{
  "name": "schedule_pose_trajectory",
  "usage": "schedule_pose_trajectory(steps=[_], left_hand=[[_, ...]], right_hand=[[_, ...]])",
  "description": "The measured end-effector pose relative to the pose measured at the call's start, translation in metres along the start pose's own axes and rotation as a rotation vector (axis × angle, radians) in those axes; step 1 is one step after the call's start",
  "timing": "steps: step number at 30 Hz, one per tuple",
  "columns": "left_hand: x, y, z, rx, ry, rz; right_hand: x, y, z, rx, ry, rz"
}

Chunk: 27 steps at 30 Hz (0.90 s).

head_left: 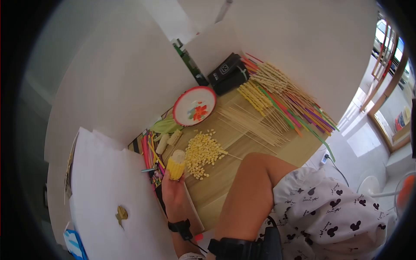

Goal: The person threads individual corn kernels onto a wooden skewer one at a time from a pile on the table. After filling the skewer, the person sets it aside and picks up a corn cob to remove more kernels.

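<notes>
My left hand (173, 190) is closed around a short corn cob (176, 166), held with its pale bare end up and yellow kernels on its side. A black band circles that wrist. Just beyond lies a heap of loose corn kernels (200, 152) on the wooden board (208, 195). One thin skewer (234, 156) has its end at the heap. Two stripped cobs (168, 141) and a green husk (165, 126) rest near the left edge. My right arm is bent, elbow forward, with a black strap near the wrist; the right hand is out of frame.
A red-rimmed bowl (177, 113) with a flower pattern stands at the back, beside a black case (228, 73). Bare wooden skewers (255, 128), kernel-threaded skewers (253, 97) and coloured sticks (310, 117) lie rightward. Coloured pens or sticks (147, 151) lie left. White panels surround the board.
</notes>
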State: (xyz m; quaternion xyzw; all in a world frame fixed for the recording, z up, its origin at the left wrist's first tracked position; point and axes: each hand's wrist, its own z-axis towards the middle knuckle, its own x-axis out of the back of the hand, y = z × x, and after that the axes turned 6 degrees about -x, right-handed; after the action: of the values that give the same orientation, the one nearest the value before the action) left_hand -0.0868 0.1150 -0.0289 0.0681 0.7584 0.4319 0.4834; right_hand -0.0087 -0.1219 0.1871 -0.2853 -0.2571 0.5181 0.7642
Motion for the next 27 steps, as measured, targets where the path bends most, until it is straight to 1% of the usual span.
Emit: schedule_pose_trajectory(steps=[1, 4, 5, 6, 7, 8, 10, 11, 13, 14, 15, 17, 18, 20, 21, 23, 25, 27], left_hand=[[0.007, 0.000, -0.001, 0.041, 0.026, -0.036], [-0.019, -0.002, -0.006, -0.041, 0.049, -0.112], [-0.018, 0.000, -0.009, -0.058, 0.044, -0.121], [-0.013, 0.002, -0.014, -0.059, 0.031, -0.001], [-0.012, 0.004, -0.015, -0.055, 0.021, 0.118], [-0.015, 0.009, -0.017, -0.053, 0.018, 0.111], [-0.020, 0.016, -0.029, 0.033, 0.183, -0.023], [-0.026, 0.015, -0.034, 0.054, 0.190, -0.022], [-0.042, 0.015, -0.037, -0.105, 0.118, -0.056], [-0.050, 0.016, -0.039, -0.177, 0.129, -0.024], [-0.055, 0.016, -0.039, -0.174, 0.144, -0.023], [-0.064, 0.022, -0.033, -0.195, 0.082, -0.017], [-0.066, 0.023, -0.028, -0.182, 0.106, -0.009], [-0.064, 0.019, -0.016, -0.224, 0.048, 0.050], [-0.059, 0.016, -0.008, -0.202, 0.064, 0.059], [-0.048, 0.008, 0.009, -0.179, 0.007, 0.041], [-0.048, 0.003, 0.017, -0.156, 0.043, 0.039], [-0.040, 0.002, 0.025, -0.114, 0.125, 0.079]], right_hand=[[0.004, 0.004, 0.007, -0.002, -0.050, 0.032], [0.014, 0.008, 0.017, -0.047, -0.148, 0.087], [0.017, 0.007, 0.017, -0.062, -0.162, 0.088], [0.020, 0.005, 0.016, -0.078, -0.166, 0.082], [0.022, 0.003, 0.013, -0.092, -0.164, 0.079], [0.024, 0.002, 0.011, -0.099, -0.159, 0.080], [0.025, 0.004, 0.006, -0.091, -0.130, 0.086], [0.024, 0.006, 0.004, -0.082, -0.110, 0.090], [0.023, 0.009, 0.000, -0.070, -0.080, 0.098], [0.023, 0.010, -0.001, -0.067, -0.071, 0.105], [0.022, 0.013, -0.001, -0.060, -0.069, 0.115], [0.020, 0.020, 0.003, -0.030, -0.066, 0.137], [0.018, 0.025, 0.004, -0.009, -0.058, 0.152], [0.011, 0.035, 0.007, 0.041, -0.024, 0.179], [0.008, 0.039, 0.008, 0.062, -0.007, 0.188], [0.004, 0.045, 0.010, 0.089, 0.024, 0.202], [0.002, 0.049, 0.011, 0.091, 0.036, 0.214], [0.003, 0.051, 0.013, 0.092, 0.039, 0.221]])
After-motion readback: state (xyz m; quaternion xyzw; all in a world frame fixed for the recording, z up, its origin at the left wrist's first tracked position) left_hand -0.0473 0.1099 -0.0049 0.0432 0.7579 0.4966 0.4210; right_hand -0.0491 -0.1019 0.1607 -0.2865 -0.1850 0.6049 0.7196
